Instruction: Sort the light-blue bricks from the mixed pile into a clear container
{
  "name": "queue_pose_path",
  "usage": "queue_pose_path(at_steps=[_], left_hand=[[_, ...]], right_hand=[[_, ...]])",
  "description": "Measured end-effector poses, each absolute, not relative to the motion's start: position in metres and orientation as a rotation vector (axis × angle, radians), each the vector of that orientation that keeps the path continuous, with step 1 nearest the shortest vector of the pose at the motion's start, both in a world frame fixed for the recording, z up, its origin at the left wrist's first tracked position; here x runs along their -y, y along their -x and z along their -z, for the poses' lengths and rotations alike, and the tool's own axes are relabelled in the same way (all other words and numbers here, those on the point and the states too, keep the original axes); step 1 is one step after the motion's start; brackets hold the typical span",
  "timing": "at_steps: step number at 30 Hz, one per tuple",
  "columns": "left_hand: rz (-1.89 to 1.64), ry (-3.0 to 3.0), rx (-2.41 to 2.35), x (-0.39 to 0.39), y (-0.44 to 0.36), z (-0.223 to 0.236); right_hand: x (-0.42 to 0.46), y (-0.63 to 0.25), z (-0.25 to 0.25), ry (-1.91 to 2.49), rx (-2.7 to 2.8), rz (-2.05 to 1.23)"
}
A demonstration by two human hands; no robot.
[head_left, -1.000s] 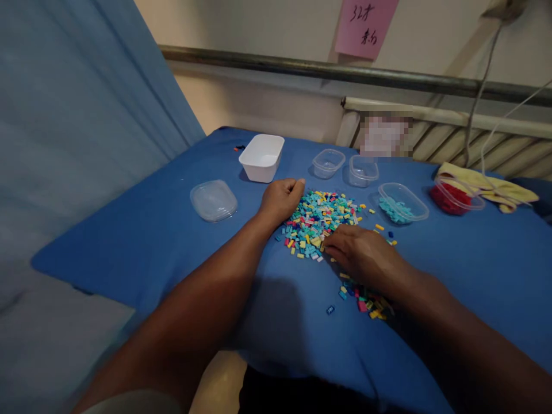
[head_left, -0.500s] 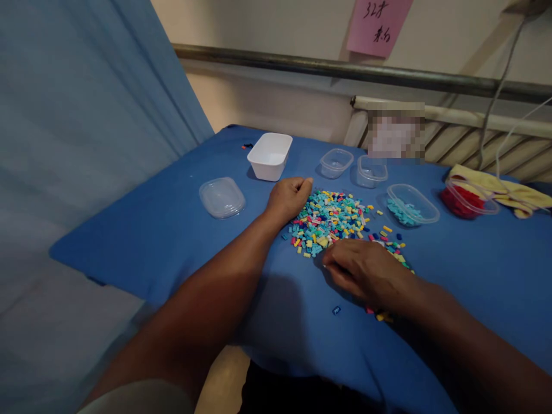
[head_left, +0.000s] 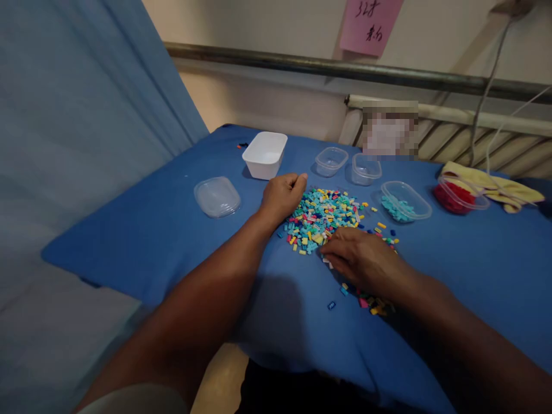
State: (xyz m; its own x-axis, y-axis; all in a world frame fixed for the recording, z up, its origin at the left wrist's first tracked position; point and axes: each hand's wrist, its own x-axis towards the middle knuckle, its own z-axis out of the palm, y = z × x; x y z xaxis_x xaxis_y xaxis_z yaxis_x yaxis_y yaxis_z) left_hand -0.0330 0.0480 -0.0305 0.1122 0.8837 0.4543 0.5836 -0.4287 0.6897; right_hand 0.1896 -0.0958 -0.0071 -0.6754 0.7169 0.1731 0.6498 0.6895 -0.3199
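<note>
A pile of small toy building bricks in turquoise, yellow, pink, white and dark blue lies on the blue cloth. My left hand is curled closed against the pile's left edge; whatever is inside it is hidden. At the near right side, my right hand reaches down with its fingertips pressed together at the pile's edge, and I cannot make out what is between them. Loose bricks lie partly under the right wrist. One dark blue brick sits apart, nearer to me.
Behind the pile stand a white tub and two clear containers. To the right are a container of turquoise bricks, one of red bricks and a yellow cloth. A clear lid lies left; a curtain hangs beside the table.
My right hand has shifted slightly at the pile's near edge, and a few pale and blue bricks now show beneath it. My left hand stays closed by the pile. The view has moved a little.
</note>
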Motion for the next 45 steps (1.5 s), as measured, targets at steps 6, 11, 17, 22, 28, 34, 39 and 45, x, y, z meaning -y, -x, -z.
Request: queue_pose_path(at_steps=[6, 11, 17, 22, 28, 34, 39, 45], left_hand=[[-1.191, -2.054, -1.433, -0.047, 0.032, 0.030], [-1.176, -2.026, -1.429, -0.047, 0.032, 0.030], [-1.170, -2.027, -1.433, -0.048, 0.032, 0.030], [-1.148, -2.027, -1.460, -0.049, 0.033, 0.031], [-1.163, -2.033, -1.445, -0.049, 0.034, 0.031], [-1.165, -2.019, -1.436, -0.049, 0.034, 0.032], [-1.169, -2.026, -1.421, -0.049, 0.035, 0.032], [-1.161, -2.021, -1.438, -0.050, 0.035, 0.031]], right_hand=[[0.098, -0.191, -0.005, 1.059, 2.737, -0.353], [0.101, -0.197, -0.006, 1.043, 2.726, -0.348], [0.101, -0.218, 0.000, 0.807, 2.570, -0.606], [0.097, -0.232, -0.001, 0.854, 2.270, -0.719], [0.095, -0.232, 0.002, 0.997, 2.155, -0.945], [0.098, -0.239, 0.000, 1.095, 2.086, -1.140], [0.096, -0.244, -0.006, 1.121, 1.975, -1.178], [0.089, -0.251, -0.005, 1.248, 1.834, -0.998]])
